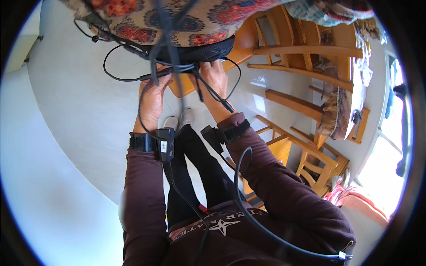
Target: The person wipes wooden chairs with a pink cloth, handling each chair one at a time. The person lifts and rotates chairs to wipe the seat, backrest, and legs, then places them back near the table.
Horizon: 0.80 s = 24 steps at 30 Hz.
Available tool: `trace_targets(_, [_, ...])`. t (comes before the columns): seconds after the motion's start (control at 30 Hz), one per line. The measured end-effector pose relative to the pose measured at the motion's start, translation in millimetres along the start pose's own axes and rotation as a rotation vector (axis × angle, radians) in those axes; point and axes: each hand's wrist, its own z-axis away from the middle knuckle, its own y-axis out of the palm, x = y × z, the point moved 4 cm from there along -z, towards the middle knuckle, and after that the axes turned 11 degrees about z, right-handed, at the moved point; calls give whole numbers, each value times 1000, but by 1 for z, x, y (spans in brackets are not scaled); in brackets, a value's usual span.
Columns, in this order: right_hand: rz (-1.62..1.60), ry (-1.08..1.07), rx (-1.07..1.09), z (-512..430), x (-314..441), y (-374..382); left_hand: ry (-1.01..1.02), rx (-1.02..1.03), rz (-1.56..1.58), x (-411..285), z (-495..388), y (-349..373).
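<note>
Fingers of my left hand (152,101) close around black cables (146,77) at the lower side of a black mesh pouch (206,50). My right hand (214,79) reaches up to the pouch's underside, where its fingertips are hidden. The pouch lies against a flower-patterned fabric (186,25) at the top of the view. Several cable ends, among them a black plug (228,106), dangle over my right wrist. Each wrist wears a strap with a black module: the left module (165,144) bears a white label, and the right module (213,138) is turned sideways.
Wooden chairs (308,50) crowd the right side, beside a cloth-covered table (336,99). Part of an orange-brown wooden seat (181,84) shows beneath my hands. My shoes (187,116) stand on a pale tiled floor (96,83). A loose grey cable (259,224) crosses my right side.
</note>
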Motion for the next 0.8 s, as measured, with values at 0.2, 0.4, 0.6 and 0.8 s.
trace_targets(0.2, [-360,132,74,17,-28,4,-5,41,-6,15,16,7])
trace_targets(0.4, [-144,-114,-74,24,-33,13,43,11,-76,22,20,2])
trace_targets(0.6, [-111,-94,-48,30,-36,25,283,-7,64,28,31,-3])
trace_targets(0.8, [-55,-113,-105,29,-35,24,285,33,75,25,27,-6])
